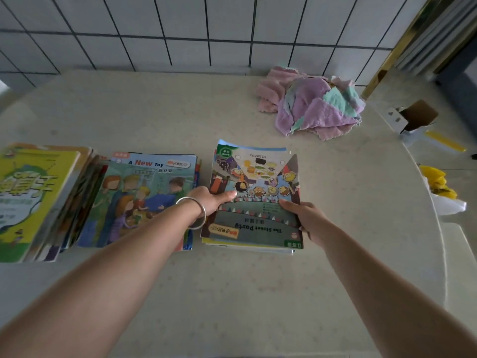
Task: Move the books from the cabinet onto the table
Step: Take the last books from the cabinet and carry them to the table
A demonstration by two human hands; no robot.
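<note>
The bench (232,293) is a pale speckled surface set against a white tiled wall (180,29), its right edge curving toward the near side.

Three stacks of books lie in a row across the middle of the bench. The left stack (33,200), at the left edge, is topped by a yellow-green cover and fans out to its right. The middle stack (144,197) sits just beside it, topped by "A New Toy". The right stack (254,197), slightly apart from the middle one, is topped by "The Street Party", its title reading upside down to the camera.

A heap of pink, purple and mint cloths (312,104) lies near the far right corner, well apart from the books.

The left hand (211,198), a metal bangle (195,213) at its wrist, grips the left edge of the right stack, thumb laid on the top cover. The right hand (302,215) grips the stack's near right edge, thumb on the cover and fingers hidden beneath.

An open cardboard box (413,117) and a yellow item (438,184) lie off the right edge.
</note>
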